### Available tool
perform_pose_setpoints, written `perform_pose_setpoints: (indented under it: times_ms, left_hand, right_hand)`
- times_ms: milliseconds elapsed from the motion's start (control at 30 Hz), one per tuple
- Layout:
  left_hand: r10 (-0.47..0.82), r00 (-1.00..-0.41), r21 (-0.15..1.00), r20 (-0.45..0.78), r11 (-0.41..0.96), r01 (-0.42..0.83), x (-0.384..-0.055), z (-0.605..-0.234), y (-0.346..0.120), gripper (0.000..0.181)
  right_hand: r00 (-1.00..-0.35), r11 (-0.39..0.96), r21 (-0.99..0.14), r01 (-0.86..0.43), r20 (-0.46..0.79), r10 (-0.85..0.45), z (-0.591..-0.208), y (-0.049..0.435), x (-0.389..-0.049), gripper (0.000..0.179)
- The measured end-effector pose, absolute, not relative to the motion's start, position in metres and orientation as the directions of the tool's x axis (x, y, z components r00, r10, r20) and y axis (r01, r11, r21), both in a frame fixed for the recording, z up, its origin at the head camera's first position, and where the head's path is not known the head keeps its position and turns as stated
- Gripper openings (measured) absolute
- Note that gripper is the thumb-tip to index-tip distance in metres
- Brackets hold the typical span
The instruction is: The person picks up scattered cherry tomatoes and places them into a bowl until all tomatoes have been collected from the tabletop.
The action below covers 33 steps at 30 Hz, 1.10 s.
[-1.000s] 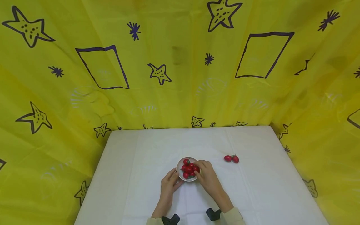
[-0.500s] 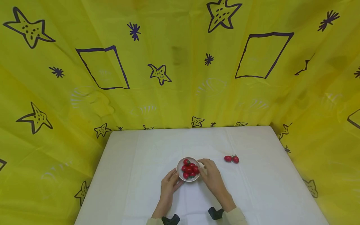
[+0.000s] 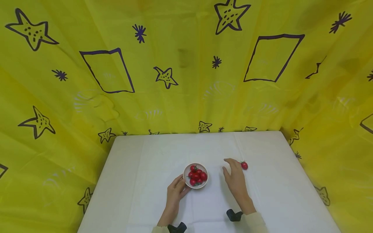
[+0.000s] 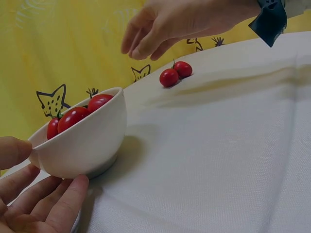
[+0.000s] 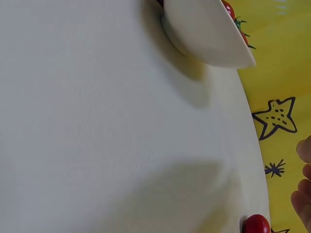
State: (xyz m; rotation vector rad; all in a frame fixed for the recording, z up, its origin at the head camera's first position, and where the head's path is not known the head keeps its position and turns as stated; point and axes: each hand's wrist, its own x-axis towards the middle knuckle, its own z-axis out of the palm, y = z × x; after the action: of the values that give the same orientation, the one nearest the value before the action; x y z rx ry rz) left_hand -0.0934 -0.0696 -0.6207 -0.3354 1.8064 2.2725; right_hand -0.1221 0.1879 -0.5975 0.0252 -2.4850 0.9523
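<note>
A small white bowl (image 4: pixel 95 145) stands on the table, heaped with several red cherry tomatoes (image 3: pixel 196 176) with green stems. My left hand (image 3: pixel 174 194) holds the bowl from its left side, thumb at the rim and fingers against the outer wall. My right hand (image 3: pixel 236 181) is in the air right of the bowl, fingers loosely bent and nothing between them. Two loose cherry tomatoes lie close together at the right; the head view shows one tomato (image 3: pixel 244 165), the other being covered by the right hand. Both loose tomatoes (image 4: pixel 169 77) appear in the left wrist view, beyond the bowl.
A white cloth covers the table (image 3: pixel 163 149). Yellow curtains (image 3: pixel 186 106) with drawn stars and frames hang around its back and sides. Each wrist carries a dark camera mount (image 3: pixel 234 215).
My right hand has left the tomatoes in the bowl and moved right, over to the two loose ones, its fingers spreading. The left hand and the bowl have stayed in place.
</note>
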Motion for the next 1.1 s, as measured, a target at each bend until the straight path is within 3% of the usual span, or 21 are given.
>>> perform_pose_setpoints:
  times_ms: [567,1100]
  left_hand:
    - [0.030,-0.948,0.923,-0.318,-0.218,-0.317,-0.091,-0.619,-0.069,0.057]
    - [0.022,-0.944,0.918,-0.328,-0.227,-0.325,-0.094,-0.620,-0.070,0.057]
  right_hand:
    - [-0.900,0.724,-0.690,-0.002,0.317,0.299,-0.611,0.245,-0.128,0.038]
    - [-0.951,0.739,-0.670,0.069,0.180,0.251,-0.626,0.266,-0.134,0.039]
